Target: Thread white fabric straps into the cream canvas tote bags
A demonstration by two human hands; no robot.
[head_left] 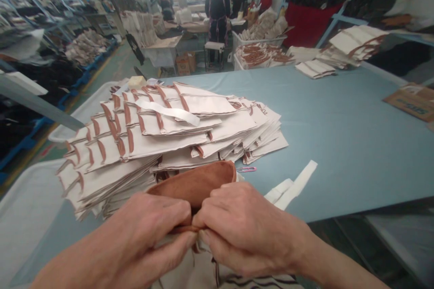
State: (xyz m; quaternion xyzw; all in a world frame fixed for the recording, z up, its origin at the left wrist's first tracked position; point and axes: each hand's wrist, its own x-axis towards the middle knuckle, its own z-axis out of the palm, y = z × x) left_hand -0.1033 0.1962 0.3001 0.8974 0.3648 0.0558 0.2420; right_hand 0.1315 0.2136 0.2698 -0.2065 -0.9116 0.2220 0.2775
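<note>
A cream fabric bag (183, 266) with a brown lining (200, 185) is held at the front edge of the table, its mouth spread open. My left hand (145, 230) pinches the near brown rim between thumb and bent fingers. Right beside it, my right hand (244, 226) grips the same rim, the two thumbs almost touching. Whatever lies between the fingertips is hidden. Just beyond the hands rises a large overlapping pile of cream pieces with brown edges (176, 144). White strips (294, 187) and a small pink-handled tool (247, 169) lie to the right of the bag.
The blue-grey table (339, 131) stretches to the right. Another stack of cream pieces (352, 47) sits at its far right, near a cardboard piece (412, 101). White bins (27, 207) stand along the left. A person (217, 6) stands at a farther table.
</note>
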